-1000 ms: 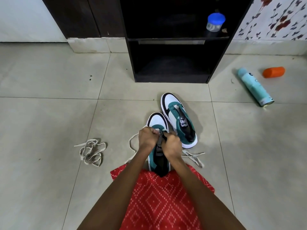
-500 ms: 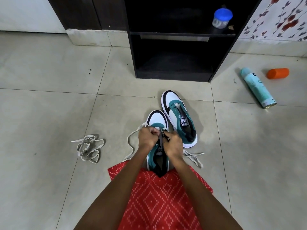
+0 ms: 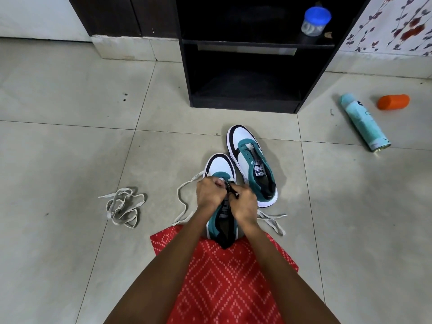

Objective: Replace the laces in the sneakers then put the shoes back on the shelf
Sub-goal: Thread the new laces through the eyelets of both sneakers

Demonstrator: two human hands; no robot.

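Two white, teal and black sneakers stand on the tiled floor. The near sneaker lies between my hands, heel toward me. My left hand and my right hand are curled over its eyelet area, pinching a white lace that loops out to the left and trails out to the right. The far sneaker has no lace and sits just to the right. A second loose lace lies bundled on the floor to the left. The dark shelf unit stands behind, its bottom compartment open.
A blue-lidded jar sits on the upper shelf. A teal spray can and an orange cap lie on the floor at the right. Red patterned cloth covers my lap.
The view shifted slightly downward and closer. My hands stay on the near sneaker's eyelets, working the lace with small finger movements. The shoes have not moved.
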